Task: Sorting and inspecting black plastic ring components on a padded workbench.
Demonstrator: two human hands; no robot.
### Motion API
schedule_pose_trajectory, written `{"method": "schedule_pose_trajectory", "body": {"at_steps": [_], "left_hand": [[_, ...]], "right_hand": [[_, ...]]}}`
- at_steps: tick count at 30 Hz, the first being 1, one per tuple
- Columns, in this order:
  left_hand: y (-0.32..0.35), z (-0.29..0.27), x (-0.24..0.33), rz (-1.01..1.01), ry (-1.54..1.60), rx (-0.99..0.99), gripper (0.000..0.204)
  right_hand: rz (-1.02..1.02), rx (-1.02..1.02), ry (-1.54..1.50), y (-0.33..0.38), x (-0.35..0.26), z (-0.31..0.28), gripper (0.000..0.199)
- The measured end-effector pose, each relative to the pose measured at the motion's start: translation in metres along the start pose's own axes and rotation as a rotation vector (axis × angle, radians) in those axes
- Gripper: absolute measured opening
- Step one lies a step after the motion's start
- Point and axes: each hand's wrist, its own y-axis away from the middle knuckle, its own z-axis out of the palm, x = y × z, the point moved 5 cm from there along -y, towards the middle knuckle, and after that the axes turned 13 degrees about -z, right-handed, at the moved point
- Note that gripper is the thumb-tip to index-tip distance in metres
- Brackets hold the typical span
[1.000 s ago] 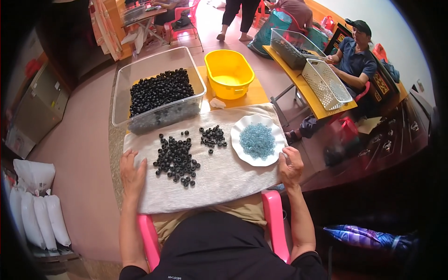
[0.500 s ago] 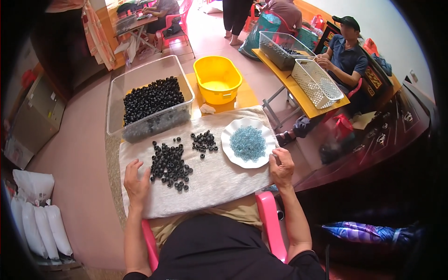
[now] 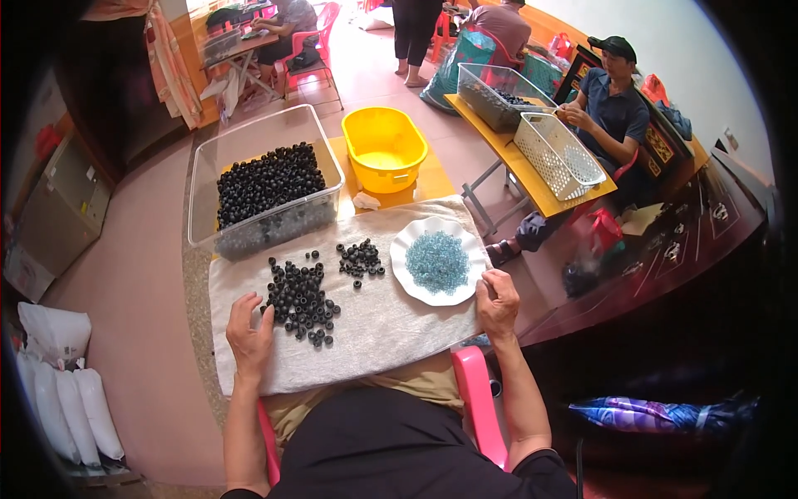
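Note:
On a pale cloth [image 3: 374,333], my left hand [image 3: 248,337] rests at the left edge of a spread of black beads [image 3: 298,295]. Its thumb and fingers are apart, and it holds nothing. At the right edge of the cloth, my right hand [image 3: 499,304] has loosely bent fingers, with the thumb apart, close by the rim of a white scalloped plate [image 3: 401,279]; whether it touches the rim I cannot tell. Small clear blue beads [image 3: 436,261] are heaped on the plate. A smaller group of black beads [image 3: 361,256] lies between the larger spread and the plate.
Behind the cloth stand a clear plastic bin [image 3: 204,200] of black beads and a yellow tub [image 3: 378,173]. A crumpled white tissue [image 3: 365,200] lies before the tub. To the right, a person [image 3: 611,108] sits at a table with a white basket [image 3: 544,158]. White sacks [image 3: 71,399] stand left.
The view has shifted slightly, so the table and things sit a little lower and further left. Both hands stay by the same things, and the beads look unmoved.

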Motion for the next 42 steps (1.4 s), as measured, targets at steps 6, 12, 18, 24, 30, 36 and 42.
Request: {"method": "schedule_pose_trajectory", "body": {"at_steps": [6,12,18,24,30,36,42], "left_hand": [[0.000,0.001,0.000,0.004,0.020,0.009,0.024],[0.002,0.005,0.002,-0.007,0.047,-0.001,0.024],[0.004,0.004,0.002,-0.012,0.061,0.003,0.022],[0.005,0.004,-0.001,-0.024,0.076,-0.005,0.022],[0.007,0.004,-0.005,-0.071,0.101,-0.010,0.020],[0.006,0.004,-0.004,-0.089,0.134,0.000,0.019],[0.006,0.004,-0.005,-0.091,0.150,0.007,0.019]], "right_hand": [[-0.024,-0.023,0.021,0.000,-0.001,0.001,0.018],[0.006,0.011,0.008,0.006,0.007,0.004,0.018],[-0.018,0.023,0.002,0.006,0.007,0.004,0.018],[-0.012,0.038,-0.005,0.009,0.008,0.003,0.018],[-0.003,0.020,-0.011,0.003,0.000,0.002,0.017],[0.036,0.015,-0.015,-0.001,-0.004,0.002,0.017],[0.075,-0.005,0.001,-0.004,-0.004,0.002,0.018]]}}
